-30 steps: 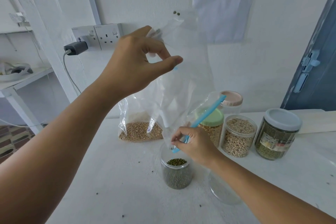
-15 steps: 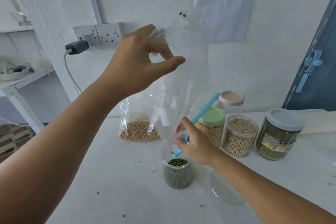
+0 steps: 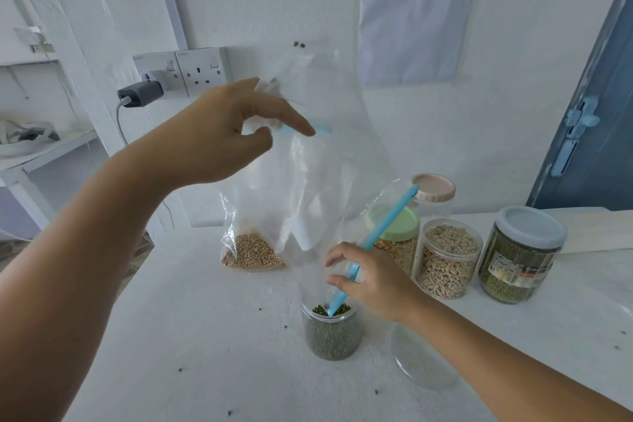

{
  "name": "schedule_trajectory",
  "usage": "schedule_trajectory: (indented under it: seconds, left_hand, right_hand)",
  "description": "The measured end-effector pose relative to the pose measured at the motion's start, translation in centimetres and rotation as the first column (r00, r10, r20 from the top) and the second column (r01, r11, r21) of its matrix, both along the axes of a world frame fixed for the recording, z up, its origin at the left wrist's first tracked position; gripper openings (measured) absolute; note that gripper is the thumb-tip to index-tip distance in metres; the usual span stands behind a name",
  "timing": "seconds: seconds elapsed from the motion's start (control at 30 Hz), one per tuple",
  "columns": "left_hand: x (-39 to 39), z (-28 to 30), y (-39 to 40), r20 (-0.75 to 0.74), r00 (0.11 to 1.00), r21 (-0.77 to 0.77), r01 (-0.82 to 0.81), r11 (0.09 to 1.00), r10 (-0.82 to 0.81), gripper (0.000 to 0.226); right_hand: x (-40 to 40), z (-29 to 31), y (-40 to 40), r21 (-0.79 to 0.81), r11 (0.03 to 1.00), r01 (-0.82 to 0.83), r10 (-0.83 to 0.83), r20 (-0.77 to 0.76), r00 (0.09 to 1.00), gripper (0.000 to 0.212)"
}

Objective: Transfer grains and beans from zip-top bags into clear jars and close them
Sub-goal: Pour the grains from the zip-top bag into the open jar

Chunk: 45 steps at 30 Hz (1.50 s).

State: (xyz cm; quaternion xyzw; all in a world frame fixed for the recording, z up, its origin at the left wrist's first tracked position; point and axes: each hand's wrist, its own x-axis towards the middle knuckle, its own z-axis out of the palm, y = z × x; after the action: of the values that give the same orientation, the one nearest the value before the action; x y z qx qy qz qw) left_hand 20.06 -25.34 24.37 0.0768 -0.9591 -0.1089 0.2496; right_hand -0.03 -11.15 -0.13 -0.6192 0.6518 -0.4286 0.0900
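Note:
An almost empty clear zip-top bag (image 3: 329, 154) hangs upside down, with two green beans stuck near its raised bottom. My left hand (image 3: 226, 137) holds it up by a crumpled corner behind the fingers; thumb and forefinger are a little apart. My right hand (image 3: 370, 281) pinches the bag's mouth at the blue zip strip (image 3: 380, 233), which points down into an open clear jar (image 3: 330, 336) nearly full of green beans. A second bag (image 3: 253, 253) with pale beans stands behind on the white table (image 3: 212, 336).
A clear round lid (image 3: 424, 363) lies right of the open jar. Behind it stand a green-lidded jar (image 3: 394, 236), a jar of pale beans (image 3: 448, 260), a grey-lidded jar (image 3: 524, 257) and a pink-lidded jar (image 3: 433, 192). Loose beans dot the table. A wall socket with a charger (image 3: 140, 96) is at the back left.
My left thumb and forefinger have parted from their tight pinch. My right hand stays at the bag's mouth over the jar, its fingers slightly more spread.

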Motion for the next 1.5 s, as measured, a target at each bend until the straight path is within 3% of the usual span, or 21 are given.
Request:
schedule_trajectory:
  seconds: [0.13,0.33,0.5,0.63,0.77,0.97,1.07,1.27,1.37,1.5]
  left_hand:
    - [0.5,0.4,0.0,0.003,1.0,0.044,0.005,0.999,-0.005,0.039]
    - [0.4,-0.5,0.0,-0.131,0.991,-0.024,-0.006,1.0,0.003,0.015]
    - [1.3,-0.5,-0.2,-0.148,0.989,0.118,0.033,0.992,-0.015,0.014]
    - [1.2,-0.7,-0.4,-0.167,0.985,0.138,0.065,0.988,-0.041,0.013]
    - [1.3,0.0,-0.2,-0.277,0.957,0.246,0.154,0.957,-0.083,0.015]
    - [-0.2,0.5,0.5,-0.355,0.935,0.159,0.073,0.985,-0.012,0.005]
    - [-0.7,0.0,0.2,-0.405,0.914,0.176,0.045,0.983,0.031,0.027]
    - [-0.9,-0.2,0.6,-0.41,0.911,0.096,0.006,0.995,0.034,0.03]
    - [-0.7,0.1,0.5,-0.404,0.915,0.224,0.106,0.969,-0.006,0.022]
    - [-0.2,0.4,0.7,-0.428,0.903,0.353,0.19,0.916,-0.022,0.041]
  right_hand:
    - [-0.2,-0.4,-0.1,-0.001,1.0,-0.004,0.004,-0.01,1.0,0.02]
    - [-0.2,-0.7,-0.5,-0.022,0.997,0.07,-0.07,-0.014,0.997,0.021]
    - [-0.5,-1.0,-0.2,-0.011,0.996,0.09,-0.09,0.003,0.996,0.017]
    - [-0.7,-1.4,-0.2,-0.011,0.995,0.102,-0.102,0.006,0.995,0.02]
    - [-0.8,-1.8,-0.1,0.003,0.995,0.104,-0.104,-0.015,0.994,0.016]
    - [-0.5,-1.0,-0.3,0.038,0.991,0.129,-0.128,-0.023,0.992,0.013]
    - [-0.5,-0.7,-0.4,0.044,0.989,0.143,-0.142,-0.012,0.99,0.013]
    - [-0.1,-0.6,-0.3,0.039,0.99,0.139,-0.139,0.003,0.99,0.012]
    - [-0.1,-0.5,-0.2,0.047,0.988,0.146,-0.147,0.028,0.989,0.01]
    - [-0.1,-0.5,-0.2,0.044,0.988,0.145,-0.146,0.034,0.989,0.009]
